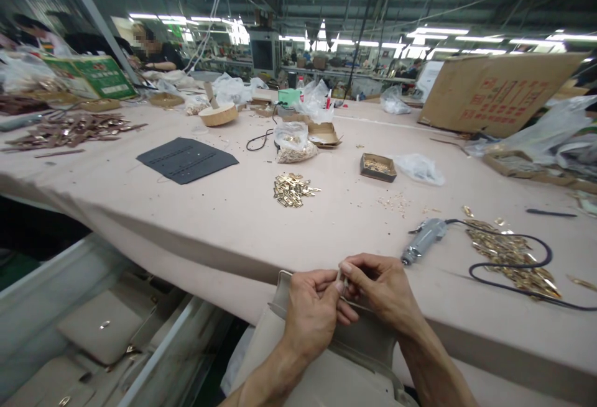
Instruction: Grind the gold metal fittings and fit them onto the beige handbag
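Both my hands meet at the near edge of the table over a beige leather bag piece (326,357) lying in my lap. My left hand (312,314) and my right hand (380,289) pinch together on a small metal part (342,281) between the fingertips; it is too small to name. A grey electric screwdriver (423,240) with a black cord lies on the table just right of my right hand. A heap of gold metal fittings (510,258) lies further right.
A pile of gold clasps (291,189), a dark sheet (186,160), a small cardboard box (377,166) and plastic bags sit on the beige table (224,220). A large carton (499,93) stands back right. Beige bags (100,326) lie lower left. A person sits far back left.
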`<state>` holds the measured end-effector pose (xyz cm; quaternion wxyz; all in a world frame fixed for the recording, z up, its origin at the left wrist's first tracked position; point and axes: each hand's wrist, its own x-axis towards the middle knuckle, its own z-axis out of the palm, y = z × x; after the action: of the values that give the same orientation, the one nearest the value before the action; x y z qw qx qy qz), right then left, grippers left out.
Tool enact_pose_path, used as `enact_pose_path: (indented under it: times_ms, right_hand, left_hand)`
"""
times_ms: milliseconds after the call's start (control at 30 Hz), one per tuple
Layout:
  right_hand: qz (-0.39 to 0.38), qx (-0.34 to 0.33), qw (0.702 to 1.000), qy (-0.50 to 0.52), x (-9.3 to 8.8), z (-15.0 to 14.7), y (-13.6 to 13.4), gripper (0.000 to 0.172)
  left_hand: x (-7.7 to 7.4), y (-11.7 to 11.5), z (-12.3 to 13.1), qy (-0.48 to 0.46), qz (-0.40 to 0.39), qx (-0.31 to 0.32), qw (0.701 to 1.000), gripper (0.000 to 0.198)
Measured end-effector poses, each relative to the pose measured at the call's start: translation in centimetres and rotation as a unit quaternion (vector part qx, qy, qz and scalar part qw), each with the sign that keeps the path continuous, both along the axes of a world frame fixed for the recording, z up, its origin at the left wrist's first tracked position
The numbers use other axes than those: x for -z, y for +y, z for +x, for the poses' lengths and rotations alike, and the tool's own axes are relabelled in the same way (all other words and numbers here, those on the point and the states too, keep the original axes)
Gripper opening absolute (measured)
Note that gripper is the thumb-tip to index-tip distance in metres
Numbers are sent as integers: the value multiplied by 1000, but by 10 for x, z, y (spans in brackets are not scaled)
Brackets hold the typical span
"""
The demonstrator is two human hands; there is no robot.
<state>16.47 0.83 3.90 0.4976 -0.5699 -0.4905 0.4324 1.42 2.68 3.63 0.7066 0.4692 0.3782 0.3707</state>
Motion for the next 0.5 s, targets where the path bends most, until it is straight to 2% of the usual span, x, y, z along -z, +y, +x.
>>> enact_pose_path:
  times_ms: [167, 400, 500]
  right_hand:
    - [-3, 14, 1000, 27, 7, 1, 2, 36]
    - [13, 30, 999, -4, 9, -5, 3, 33]
    - [23, 34, 999, -10, 7, -6, 3, 32]
  left_hand:
    - [6, 4, -4, -18, -18, 32, 999, 25]
    - [11, 4, -1, 12, 6, -18, 1000, 18]
    - [12, 5, -1, -3, 8, -20, 1000, 20]
